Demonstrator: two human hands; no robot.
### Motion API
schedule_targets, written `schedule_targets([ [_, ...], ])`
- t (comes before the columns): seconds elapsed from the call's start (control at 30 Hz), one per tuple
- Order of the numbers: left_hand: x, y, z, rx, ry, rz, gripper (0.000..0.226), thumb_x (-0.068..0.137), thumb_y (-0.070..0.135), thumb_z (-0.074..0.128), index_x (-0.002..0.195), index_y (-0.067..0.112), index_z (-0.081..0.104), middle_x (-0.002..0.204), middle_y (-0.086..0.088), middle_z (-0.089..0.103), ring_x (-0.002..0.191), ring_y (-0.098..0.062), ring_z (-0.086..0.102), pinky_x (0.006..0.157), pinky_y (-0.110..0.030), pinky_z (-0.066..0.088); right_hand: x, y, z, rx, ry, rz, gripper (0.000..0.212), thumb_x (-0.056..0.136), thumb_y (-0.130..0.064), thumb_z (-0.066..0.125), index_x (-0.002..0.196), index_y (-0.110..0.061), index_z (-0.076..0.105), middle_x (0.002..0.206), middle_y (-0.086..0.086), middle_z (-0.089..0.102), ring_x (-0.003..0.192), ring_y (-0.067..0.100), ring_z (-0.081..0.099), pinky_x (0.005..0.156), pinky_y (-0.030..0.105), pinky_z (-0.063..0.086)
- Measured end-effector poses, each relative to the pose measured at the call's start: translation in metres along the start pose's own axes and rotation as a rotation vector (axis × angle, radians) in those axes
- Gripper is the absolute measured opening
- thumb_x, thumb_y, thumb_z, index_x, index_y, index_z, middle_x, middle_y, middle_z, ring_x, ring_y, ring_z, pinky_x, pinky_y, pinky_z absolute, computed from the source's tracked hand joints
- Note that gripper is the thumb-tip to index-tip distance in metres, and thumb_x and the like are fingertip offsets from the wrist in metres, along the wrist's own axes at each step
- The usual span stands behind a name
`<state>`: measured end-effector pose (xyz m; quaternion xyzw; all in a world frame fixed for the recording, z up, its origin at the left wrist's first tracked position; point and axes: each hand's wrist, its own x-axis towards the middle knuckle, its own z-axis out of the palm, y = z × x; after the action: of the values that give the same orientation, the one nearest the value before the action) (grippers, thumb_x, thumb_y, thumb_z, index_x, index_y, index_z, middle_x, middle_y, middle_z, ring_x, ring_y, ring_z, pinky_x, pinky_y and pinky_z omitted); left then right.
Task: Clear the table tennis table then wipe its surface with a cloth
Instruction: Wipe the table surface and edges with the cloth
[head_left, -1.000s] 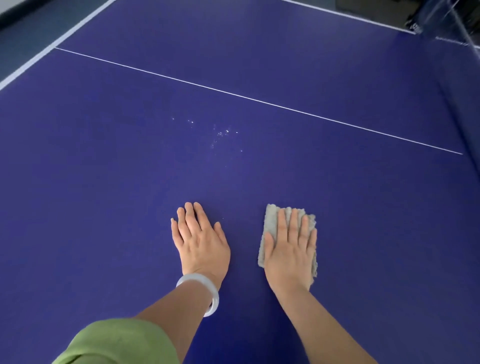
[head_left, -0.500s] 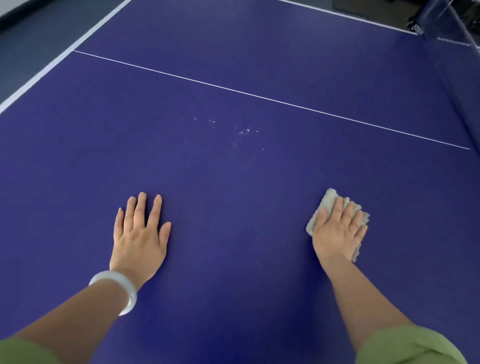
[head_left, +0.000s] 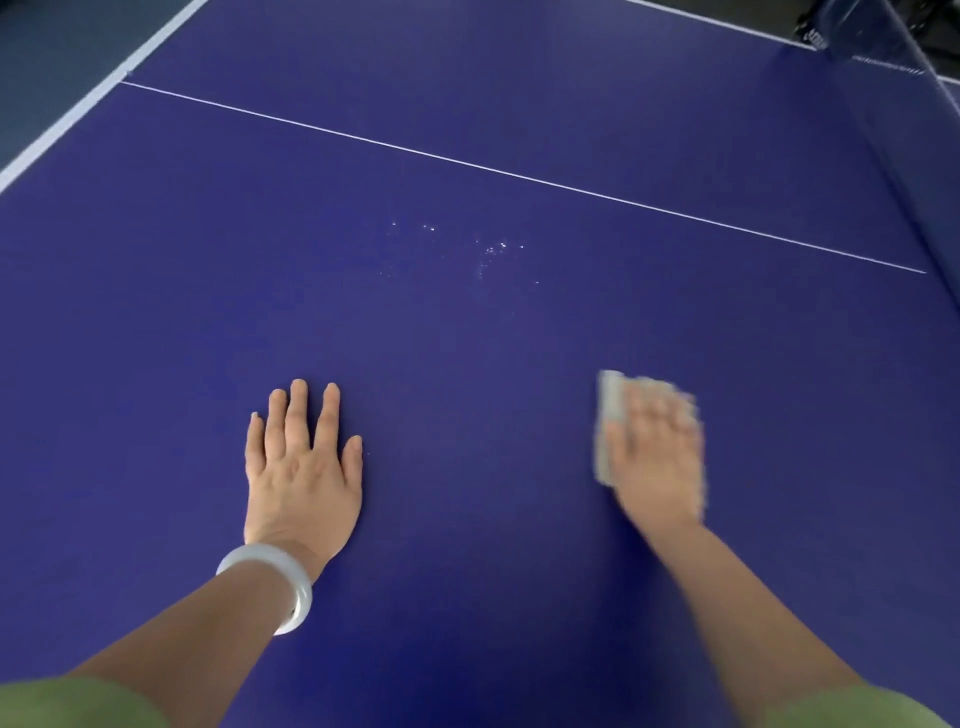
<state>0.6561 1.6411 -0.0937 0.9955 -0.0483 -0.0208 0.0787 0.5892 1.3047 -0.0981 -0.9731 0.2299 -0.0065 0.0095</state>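
On the left part of the blue table tennis table (head_left: 156, 322), the left hand (head_left: 304, 467) lies flat with straight, spread fingers, a white bangle (head_left: 275, 582) at its wrist. Farther up, near the middle, small shiny specks (head_left: 488, 252) sit below the thin white line (head_left: 519, 176), well apart from both hands. To the right, the blurred right hand (head_left: 657, 462) presses with straight fingers on a grey cloth (head_left: 610, 400) — it lies flat on the table.

Green short sleeves (head_left: 72, 701); white bangle (head_left: 280, 577) (left wrist).

Matt table (head_left: 467, 467), nubby cloth (head_left: 609, 400)
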Motion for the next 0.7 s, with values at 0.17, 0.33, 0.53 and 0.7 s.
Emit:
schedule_targets([
  [0.17,0.0,0.001,0.001,0.047,-0.012,0.002,0.064,0.098,0.044,0.013,0.156,0.017,0.019,0.162,-0.015,0.017,0.15,-0.031,0.011,0.123,-0.046,0.002,-0.034,0.005,-0.001,0.144,-0.046,0.489,0.063,0.102,-0.048,0.011,0.158,-0.02,0.004,0.166,0.008,0.001,0.152,0.03,-0.005,0.122,0.052,-0.002],
  [0.33,0.0,0.0,0.002,0.071,-0.031,0.001,0.065,0.098,0.046,0.008,0.157,0.019,0.015,0.163,-0.012,0.012,0.152,-0.029,0.006,0.123,-0.046,0.002,-0.042,-0.109,0.004,0.064,-0.073,0.132,0.064,0.101,-0.048,0.0,0.156,-0.019,-0.012,0.164,0.008,-0.013,0.151,0.029,-0.016,0.122,0.05,-0.007],
  [0.53,0.002,-0.001,-0.001,0.08,-0.042,-0.004,0.066,0.098,0.046,0.005,0.156,0.019,0.018,0.163,-0.011,0.016,0.151,-0.028,0.011,0.123,-0.046,0.006,0.017,-0.108,0.008,0.027,-0.104,-0.458,0.061,0.101,-0.051,0.0,0.157,-0.026,-0.008,0.165,-0.001,-0.007,0.151,0.02,-0.015,0.124,0.045,0.001],
  [0.7,0.002,0.001,-0.004,0.075,-0.056,-0.012,0.062,0.1,0.043,0.008,0.156,0.019,0.021,0.162,-0.011,0.02,0.15,-0.029,0.015,0.123,-0.047,0.01,0.079,-0.038,-0.002,0.105,-0.119,0.15,0.065,0.102,-0.049,0.01,0.158,-0.018,0.002,0.165,0.01,0.0,0.151,0.032,-0.005,0.122,0.053,0.0],
])
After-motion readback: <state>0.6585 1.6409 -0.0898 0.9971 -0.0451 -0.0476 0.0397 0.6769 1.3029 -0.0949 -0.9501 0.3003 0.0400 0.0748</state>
